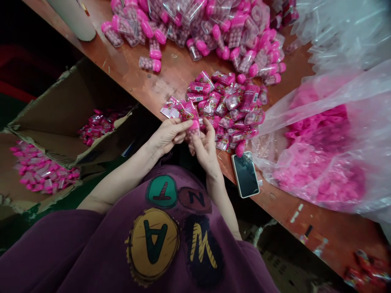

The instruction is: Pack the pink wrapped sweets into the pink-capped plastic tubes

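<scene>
In front of my body both hands meet at the table's near edge. Fingers of my left hand [168, 136] pinch a pink printed wrapper [188, 109] from its left side. My right hand [205, 148] grips a small clear bottle of pink candy balls [194, 129], its pink cap up against the wrapper's lower end. Whether the cap is inside the wrapper I cannot tell. Just beyond my fingers lies a pile of pink wrapped candy bottles [226, 99]. Some flat wrappers [171, 109] rest to the left of it.
Many unwrapped pink-capped bottles [195, 24] are heaped at the back. A phone [246, 175] lies at the table edge, beside a clear bag of pink caps [324, 162]. Left and below stand cardboard boxes [45, 110] holding pink items. A white cylinder [75, 18] stands at the upper left.
</scene>
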### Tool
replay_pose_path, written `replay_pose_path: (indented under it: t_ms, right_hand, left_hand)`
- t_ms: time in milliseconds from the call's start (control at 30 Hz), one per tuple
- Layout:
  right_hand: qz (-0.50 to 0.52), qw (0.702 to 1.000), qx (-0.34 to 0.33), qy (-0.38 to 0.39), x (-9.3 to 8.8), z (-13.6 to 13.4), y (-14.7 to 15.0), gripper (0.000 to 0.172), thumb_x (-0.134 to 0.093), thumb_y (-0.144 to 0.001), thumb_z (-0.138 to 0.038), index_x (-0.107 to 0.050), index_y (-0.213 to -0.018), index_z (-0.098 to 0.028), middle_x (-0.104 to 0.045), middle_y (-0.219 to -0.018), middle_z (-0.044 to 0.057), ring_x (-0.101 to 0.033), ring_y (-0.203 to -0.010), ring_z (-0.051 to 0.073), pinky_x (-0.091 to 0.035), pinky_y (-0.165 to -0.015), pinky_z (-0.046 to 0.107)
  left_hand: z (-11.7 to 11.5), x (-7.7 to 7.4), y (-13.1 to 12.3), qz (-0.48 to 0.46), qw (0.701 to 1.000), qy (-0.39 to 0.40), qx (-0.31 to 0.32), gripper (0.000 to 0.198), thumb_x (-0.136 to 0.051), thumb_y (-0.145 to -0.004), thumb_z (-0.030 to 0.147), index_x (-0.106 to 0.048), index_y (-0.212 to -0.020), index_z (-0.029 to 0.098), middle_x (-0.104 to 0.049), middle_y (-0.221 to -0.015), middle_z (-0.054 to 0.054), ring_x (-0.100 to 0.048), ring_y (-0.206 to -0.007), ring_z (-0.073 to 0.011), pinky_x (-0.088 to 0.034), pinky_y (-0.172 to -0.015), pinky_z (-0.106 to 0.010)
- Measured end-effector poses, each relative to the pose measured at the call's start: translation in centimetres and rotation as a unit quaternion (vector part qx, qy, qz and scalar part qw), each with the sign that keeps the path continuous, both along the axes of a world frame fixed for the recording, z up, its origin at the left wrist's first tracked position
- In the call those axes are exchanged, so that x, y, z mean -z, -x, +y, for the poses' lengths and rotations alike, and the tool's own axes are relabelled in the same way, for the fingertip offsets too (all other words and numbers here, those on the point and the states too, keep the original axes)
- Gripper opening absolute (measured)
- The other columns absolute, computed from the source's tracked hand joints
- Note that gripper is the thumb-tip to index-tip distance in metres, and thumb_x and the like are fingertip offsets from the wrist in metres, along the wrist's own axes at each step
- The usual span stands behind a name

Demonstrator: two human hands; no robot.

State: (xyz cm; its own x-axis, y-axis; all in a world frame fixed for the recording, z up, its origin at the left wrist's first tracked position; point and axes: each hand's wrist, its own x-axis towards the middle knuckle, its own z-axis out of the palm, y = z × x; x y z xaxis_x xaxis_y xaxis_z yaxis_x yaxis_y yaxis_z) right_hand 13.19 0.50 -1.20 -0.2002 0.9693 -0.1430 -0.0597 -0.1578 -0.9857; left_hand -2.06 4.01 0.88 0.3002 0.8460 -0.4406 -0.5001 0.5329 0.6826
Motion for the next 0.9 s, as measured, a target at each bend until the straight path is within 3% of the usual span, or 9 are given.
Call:
replay_pose_path:
  t_ms: [100, 200, 300, 400, 500, 567, 633, 700, 900]
  right_hand:
    - [0.056, 0.997, -0.01, 0.042, -0.2, -0.6, 0.0, 0.058, -0.057, -0.1, -0.055, -0.032, -0.149, -0.037, -0.059, -0.082, -0.004, -0.041, -0.046, 0.008, -0.035, -0.043, 0.024]
    - [0.121, 0.989, -0.013, 0.081, 0.0, -0.9, 0.4, 0.052, -0.052, -0.102, -0.055, -0.034, -0.147, -0.036, -0.057, -0.08, -0.005, -0.035, -0.044, 0.007, -0.033, -0.039, 0.022]
    - [0.096, 0.993, 0.008, 0.066, 0.9, -1.0, 1.0, 0.052, -0.049, -0.103, -0.054, -0.033, -0.149, -0.037, -0.061, -0.087, -0.002, -0.041, -0.046, 0.007, -0.04, -0.04, 0.022]
    - [-0.025, 0.998, 0.057, -0.025, 2.1, -1.3, 1.3, 0.058, -0.052, -0.102, -0.054, -0.031, -0.153, -0.036, -0.065, -0.118, 0.008, -0.067, -0.08, 0.015, -0.061, -0.067, 0.031]
    - [-0.089, 0.991, 0.071, -0.07, 2.4, -1.5, 1.1, 0.061, -0.052, -0.101, -0.055, -0.031, -0.154, -0.034, -0.059, -0.135, 0.011, -0.068, -0.105, 0.021, -0.063, -0.087, 0.04]
    - [-0.047, 0.997, 0.048, -0.028, 2.0, -1.6, 0.8, 0.06, -0.049, -0.102, -0.056, -0.028, -0.156, -0.037, -0.065, -0.115, 0.007, -0.067, -0.081, 0.017, -0.062, -0.068, 0.034]
    - [0.015, 0.999, 0.024, 0.026, 1.5, -1.7, 0.6, 0.06, -0.046, -0.103, -0.058, -0.024, -0.156, -0.039, -0.061, -0.087, -0.001, -0.05, -0.052, 0.01, -0.049, -0.045, 0.025]
    - [0.039, 0.998, 0.019, 0.049, 1.2, -1.8, 0.5, 0.061, -0.048, -0.103, -0.057, -0.025, -0.156, -0.039, -0.054, -0.077, -0.005, -0.039, -0.045, 0.008, -0.042, -0.04, 0.023]
    - [-0.064, 0.997, 0.049, -0.016, 2.0, -2.4, 0.3, 0.059, -0.053, -0.103, -0.05, -0.031, -0.155, -0.034, -0.063, -0.104, 0.005, -0.064, -0.082, 0.016, -0.062, -0.081, 0.037]
  left_hand:
    - [0.1, 0.5, 0.2, -0.022, 1.0, -0.003, 0.011, 0.033, -0.082, -0.084, 0.03, -0.058, -0.068, 0.014, -0.041, -0.045, 0.009, -0.029, -0.034, -0.0007, -0.021, -0.04, -0.019]
    - [0.1, 1.0, 0.2, -0.017, 0.999, -0.001, 0.039, 0.033, -0.077, -0.089, 0.035, -0.063, -0.072, 0.012, -0.051, -0.046, 0.003, -0.032, -0.033, -0.0014, -0.018, -0.039, -0.019]
    - [-0.1, 1.1, -0.1, 0.019, 0.999, 0.01, 0.03, 0.032, -0.075, -0.091, 0.036, -0.063, -0.073, 0.012, -0.057, -0.047, 0.0, -0.035, -0.032, -0.0023, -0.016, -0.038, -0.02]
    - [-0.3, 0.9, -0.6, 0.051, 0.998, 0.037, 0.0, 0.038, -0.079, -0.088, 0.036, -0.057, -0.066, 0.014, -0.05, -0.042, 0.004, -0.033, -0.031, -0.002, -0.016, -0.038, -0.02]
    - [-0.6, 0.8, -0.7, 0.027, 0.999, 0.043, 0.006, 0.039, -0.08, -0.087, 0.039, -0.057, -0.068, 0.015, -0.046, -0.042, 0.007, -0.03, -0.032, -0.001, -0.017, -0.039, -0.019]
    - [-0.7, 1.0, -0.6, -0.001, 0.999, 0.029, 0.037, 0.038, -0.078, -0.089, 0.042, -0.059, -0.071, 0.014, -0.047, -0.044, 0.007, -0.029, -0.033, -0.0006, -0.02, -0.039, -0.018]
    - [-0.9, 1.3, -0.3, -0.012, 0.998, 0.012, 0.063, 0.04, -0.077, -0.09, 0.045, -0.06, -0.073, 0.012, -0.054, -0.048, 0.003, -0.031, -0.034, -0.0004, -0.021, -0.04, -0.018]
    - [-1.0, 1.6, 0.0, -0.011, 0.997, 0.002, 0.078, 0.042, -0.076, -0.09, 0.048, -0.061, -0.074, 0.012, -0.061, -0.054, -0.001, -0.034, -0.035, -0.0005, -0.022, -0.04, -0.018]
    - [-0.9, 1.2, -0.2, 0.077, 0.995, 0.02, 0.064, 0.042, -0.085, -0.081, 0.044, -0.059, -0.068, 0.014, -0.05, -0.043, 0.005, -0.032, -0.031, -0.0017, -0.015, -0.037, -0.02]
